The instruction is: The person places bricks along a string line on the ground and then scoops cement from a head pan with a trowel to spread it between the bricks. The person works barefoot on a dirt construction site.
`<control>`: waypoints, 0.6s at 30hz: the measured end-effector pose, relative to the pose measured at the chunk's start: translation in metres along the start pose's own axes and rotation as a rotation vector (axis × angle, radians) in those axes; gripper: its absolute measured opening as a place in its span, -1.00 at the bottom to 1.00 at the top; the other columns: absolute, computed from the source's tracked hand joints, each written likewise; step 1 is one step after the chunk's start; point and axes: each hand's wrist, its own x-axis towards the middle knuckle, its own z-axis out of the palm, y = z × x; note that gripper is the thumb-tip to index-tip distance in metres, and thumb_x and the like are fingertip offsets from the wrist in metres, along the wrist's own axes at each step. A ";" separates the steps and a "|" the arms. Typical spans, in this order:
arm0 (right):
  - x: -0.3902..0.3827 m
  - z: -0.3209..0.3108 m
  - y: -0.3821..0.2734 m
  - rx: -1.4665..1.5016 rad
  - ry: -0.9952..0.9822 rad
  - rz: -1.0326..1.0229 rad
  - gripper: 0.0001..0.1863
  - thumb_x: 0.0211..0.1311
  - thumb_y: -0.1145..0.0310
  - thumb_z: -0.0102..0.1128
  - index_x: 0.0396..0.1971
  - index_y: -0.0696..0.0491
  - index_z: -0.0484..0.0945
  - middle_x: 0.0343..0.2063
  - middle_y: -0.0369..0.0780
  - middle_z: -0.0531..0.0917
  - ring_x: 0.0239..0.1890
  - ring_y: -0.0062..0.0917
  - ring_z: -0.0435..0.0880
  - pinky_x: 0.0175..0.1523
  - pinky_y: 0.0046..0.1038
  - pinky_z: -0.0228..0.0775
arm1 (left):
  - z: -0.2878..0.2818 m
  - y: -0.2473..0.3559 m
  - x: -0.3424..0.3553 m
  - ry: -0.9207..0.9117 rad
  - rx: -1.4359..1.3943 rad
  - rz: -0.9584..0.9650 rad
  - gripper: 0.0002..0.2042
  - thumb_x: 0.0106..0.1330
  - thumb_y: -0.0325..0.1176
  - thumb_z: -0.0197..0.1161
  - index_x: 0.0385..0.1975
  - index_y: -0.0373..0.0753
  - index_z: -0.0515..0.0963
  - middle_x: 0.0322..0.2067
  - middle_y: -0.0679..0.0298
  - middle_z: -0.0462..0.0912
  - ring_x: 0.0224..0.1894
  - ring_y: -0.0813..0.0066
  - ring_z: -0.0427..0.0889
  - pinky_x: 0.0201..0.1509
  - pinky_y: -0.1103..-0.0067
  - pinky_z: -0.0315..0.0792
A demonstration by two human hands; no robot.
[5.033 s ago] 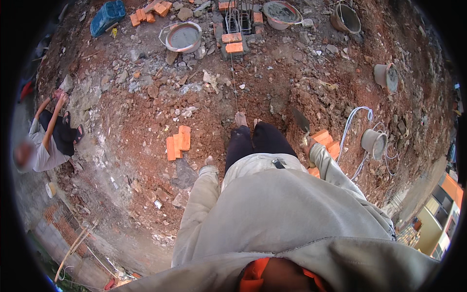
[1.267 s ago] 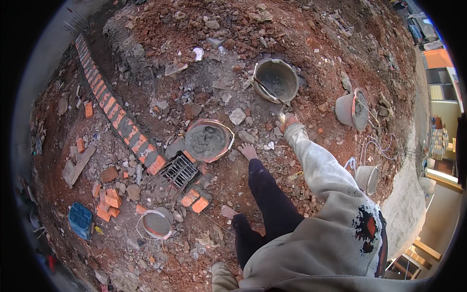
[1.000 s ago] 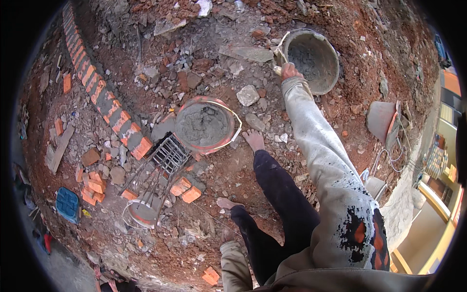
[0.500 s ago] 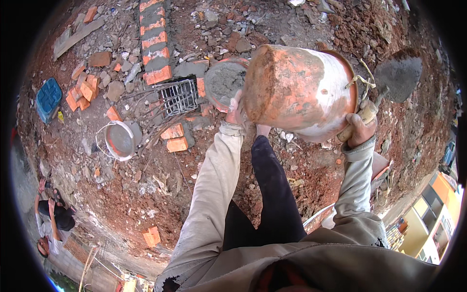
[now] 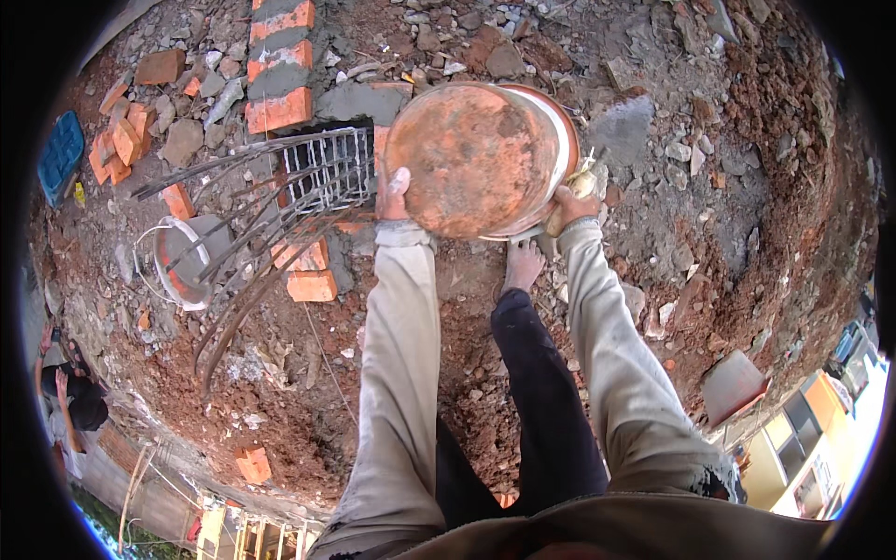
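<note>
A mortar-stained orange bucket [image 5: 467, 159] is tipped over in front of me, its round base turned up toward me and its rim to the right. My left hand [image 5: 394, 194] grips its left side, with the thumb on the base and the other fingers mostly hidden. At the rim, my right hand [image 5: 571, 207] is closed on the bucket and on the pale handle of a trowel [image 5: 621, 129], whose grey blade points away from me. The bucket's mouth and whatever lies beneath it are hidden.
Left of the bucket, bent rebar [image 5: 271, 205] sticks out around a steel cage [image 5: 327, 168] beside a mortared brick course [image 5: 280, 70]. A white-rimmed bucket [image 5: 187, 263] and loose bricks [image 5: 123, 135] lie farther left. Another person [image 5: 70, 397] is at the lower left.
The bucket has swung left and tipped over, covering the round container of mortar seen before. My right hand and the trowel came left with it, and my view has shifted.
</note>
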 end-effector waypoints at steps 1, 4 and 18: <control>0.005 -0.007 0.001 0.056 -0.007 -0.157 -0.68 -0.09 0.38 0.33 -0.30 0.22 0.55 -0.39 -0.22 0.63 -0.46 -0.49 0.59 -0.37 -0.43 0.46 | -0.008 -0.009 0.002 -0.066 -0.199 -0.099 -0.45 0.22 -0.22 0.13 0.20 -0.27 0.24 0.02 0.16 0.47 -0.02 0.27 0.52 0.09 0.36 0.42; -0.011 0.007 -0.009 0.030 0.023 0.023 -0.73 -0.06 0.47 0.23 -0.29 0.20 0.54 -0.40 -0.25 0.63 -0.47 -0.52 0.58 -0.35 -0.43 0.46 | -0.038 -0.031 -0.004 0.221 -0.070 -0.172 -0.47 0.22 -0.22 0.13 0.18 -0.26 0.25 -0.09 0.19 0.55 -0.15 0.24 0.60 -0.04 0.33 0.52; -0.025 -0.015 -0.027 -0.002 0.081 0.014 -0.53 -0.14 0.52 0.22 -0.10 0.21 0.43 -0.30 -0.20 0.59 -0.35 -0.46 0.60 -0.26 -0.44 0.48 | 0.084 0.077 -0.077 0.039 0.465 0.345 -0.33 0.21 -0.10 0.10 0.27 -0.30 0.12 0.22 0.07 0.19 0.24 0.25 0.22 0.30 0.41 0.09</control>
